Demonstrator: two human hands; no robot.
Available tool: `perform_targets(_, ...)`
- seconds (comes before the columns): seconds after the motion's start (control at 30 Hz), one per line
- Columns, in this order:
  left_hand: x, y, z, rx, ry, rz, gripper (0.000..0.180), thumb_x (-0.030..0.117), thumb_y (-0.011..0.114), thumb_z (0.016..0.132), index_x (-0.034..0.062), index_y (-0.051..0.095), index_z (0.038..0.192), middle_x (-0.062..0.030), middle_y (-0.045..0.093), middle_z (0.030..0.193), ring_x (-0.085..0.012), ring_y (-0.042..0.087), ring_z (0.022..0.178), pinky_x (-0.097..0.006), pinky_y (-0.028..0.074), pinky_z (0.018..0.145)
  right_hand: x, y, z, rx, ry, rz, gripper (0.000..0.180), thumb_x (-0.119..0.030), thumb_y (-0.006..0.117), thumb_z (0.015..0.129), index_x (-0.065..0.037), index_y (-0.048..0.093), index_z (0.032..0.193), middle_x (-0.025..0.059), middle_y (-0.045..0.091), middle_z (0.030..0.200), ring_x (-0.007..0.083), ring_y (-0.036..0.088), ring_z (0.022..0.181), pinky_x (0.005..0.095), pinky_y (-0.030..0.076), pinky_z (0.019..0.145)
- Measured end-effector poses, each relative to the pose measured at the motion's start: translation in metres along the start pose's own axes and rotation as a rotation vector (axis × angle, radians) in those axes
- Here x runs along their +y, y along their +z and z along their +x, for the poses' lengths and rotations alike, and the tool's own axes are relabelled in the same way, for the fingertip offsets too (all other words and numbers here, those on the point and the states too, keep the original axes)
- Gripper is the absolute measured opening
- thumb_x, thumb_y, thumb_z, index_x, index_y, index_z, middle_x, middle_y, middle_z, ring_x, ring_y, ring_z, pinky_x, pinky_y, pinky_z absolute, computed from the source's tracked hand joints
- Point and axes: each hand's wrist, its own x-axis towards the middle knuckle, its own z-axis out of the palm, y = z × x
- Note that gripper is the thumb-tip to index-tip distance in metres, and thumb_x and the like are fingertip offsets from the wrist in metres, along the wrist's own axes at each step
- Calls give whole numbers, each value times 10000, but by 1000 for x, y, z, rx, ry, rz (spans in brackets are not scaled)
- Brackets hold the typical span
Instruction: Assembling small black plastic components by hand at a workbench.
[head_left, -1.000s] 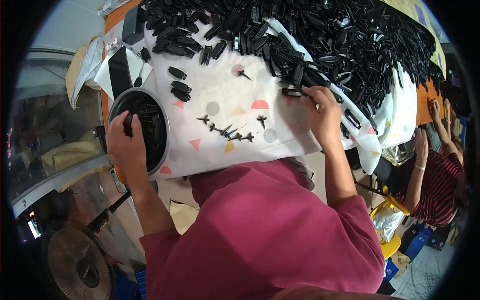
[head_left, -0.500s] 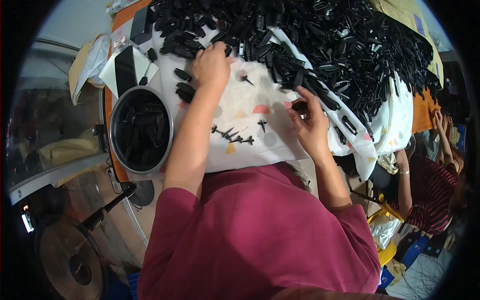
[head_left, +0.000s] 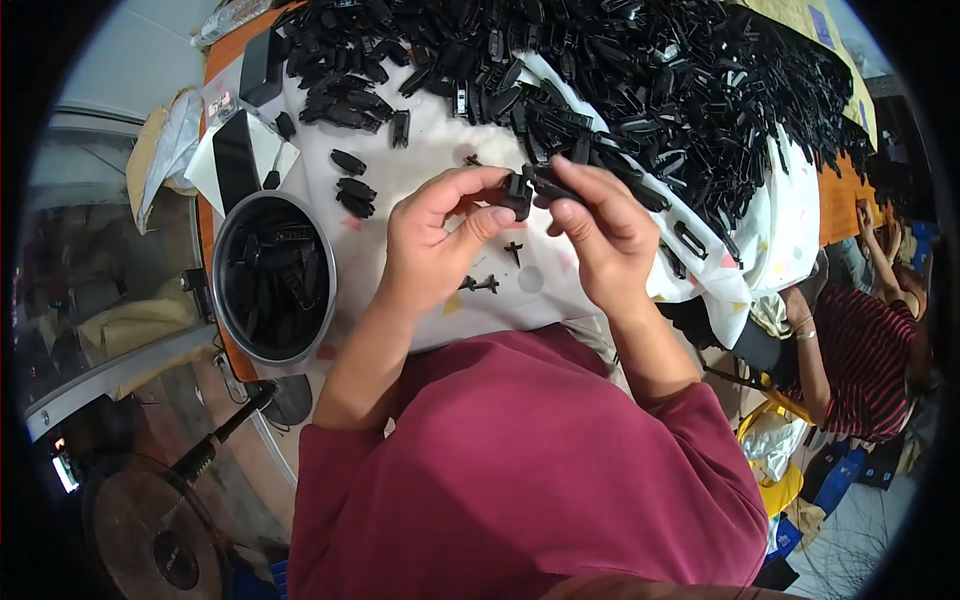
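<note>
My left hand (head_left: 435, 240) pinches a small black plastic piece (head_left: 517, 197) between thumb and fingers. Close beside it, my right hand (head_left: 608, 235) is closed on a longer black plastic piece (head_left: 556, 186). The two pieces nearly meet above the white patterned cloth; whether they touch cannot be made out. Below the hands lie small black cross-shaped parts (head_left: 513, 251), some hidden behind my left hand. A few oval black pieces (head_left: 354, 189) rest left of my left hand. Beyond both hands spreads a large heap of black plastic pieces (head_left: 640, 90).
A metal bowl (head_left: 275, 358) of black parts stands at the table's left edge. Behind it are a dark phone-like slab (head_left: 236, 160) and a black box (head_left: 262, 66). A fan (head_left: 165, 540) stands lower left. Another person in a striped top (head_left: 865, 360) is at the right.
My left hand has come back from the heap with a black piece. My right hand has moved left and up, so both hands now meet in the middle.
</note>
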Motion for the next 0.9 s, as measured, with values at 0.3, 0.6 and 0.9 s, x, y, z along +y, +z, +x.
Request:
perform_targets(0.3,7,-12,-1,-79,181,567,244,45,623,782,-24,570,1009,-92,615,890,-137,596,768,-247,483,675,-10,-15,7,-196,-345,-641,331,74,636,669,-1,602,990,124,606,848,227,571,677,279,460,589)
perform_targets(0.6,-24,23,-15,158,-302,-486,250,89,558,848,-26,551,1071,-41,598,981,-97,540,909,-228,436,811,14,9,-16,-27,-360,-719,398,67,659,666,-14,583,1047,120,584,886,211,560,671,267,457,565)
perform_targets(0.9,-42,12,-22,117,-324,-426,221,132,542,858,-18,557,1020,-53,601,906,-104,547,828,-216,416,774,15,6,-40,-27,578,150,134,-21,604,801,36,528,896,54,585,700,93,555,631,218,445,541)
